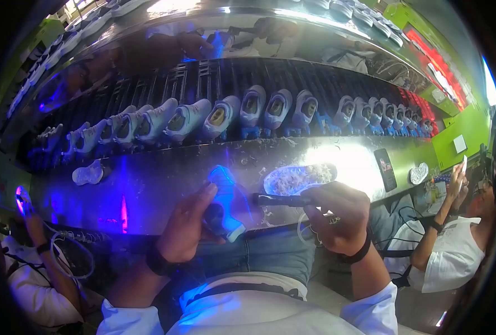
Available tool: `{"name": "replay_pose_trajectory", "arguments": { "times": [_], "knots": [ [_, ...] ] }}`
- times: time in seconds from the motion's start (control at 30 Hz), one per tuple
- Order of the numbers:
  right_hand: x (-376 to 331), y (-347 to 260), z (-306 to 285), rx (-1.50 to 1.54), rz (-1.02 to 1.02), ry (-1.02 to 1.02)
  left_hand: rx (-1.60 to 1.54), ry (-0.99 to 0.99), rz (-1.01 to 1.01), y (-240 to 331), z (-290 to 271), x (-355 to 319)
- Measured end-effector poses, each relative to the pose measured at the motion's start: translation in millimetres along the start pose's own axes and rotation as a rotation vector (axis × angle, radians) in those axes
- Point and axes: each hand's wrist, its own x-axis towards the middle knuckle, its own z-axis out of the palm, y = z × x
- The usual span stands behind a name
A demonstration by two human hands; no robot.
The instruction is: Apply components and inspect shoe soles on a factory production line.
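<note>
My left hand (186,223) is wrapped round a shoe (224,190) held over the near edge of the metal bench. The shoe glows blue and its outline is bright. In my right hand (340,218) is a dark flashlight-shaped tool (278,200), held level, with its wider end pointing left toward the shoe and a gap between them. Just beyond that tool, a pale sole-shaped piece (300,177) lies on the bench with whitish scraps over it.
A long row of pale shoes (183,120) stands on a dark roller conveyor (203,78) behind the metal bench (164,162). On the bench lie a white shoe-shaped piece (88,173), a phone (385,169) and another pale piece (419,173). Co-workers sit at left (35,279) and right (443,251).
</note>
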Motion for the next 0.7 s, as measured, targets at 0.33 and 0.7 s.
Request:
{"name": "replay_pose_trajectory", "arguments": {
  "times": [0.33,0.7],
  "knots": [
    [3,-3,-1,0.028,-0.020,-0.027,-0.003,-0.029,-0.081,-2,-6,-4],
    [10,3,5,0.025,-0.133,-0.028,-0.341,-0.335,-0.294,-15,-29,-11]
  ]
}}
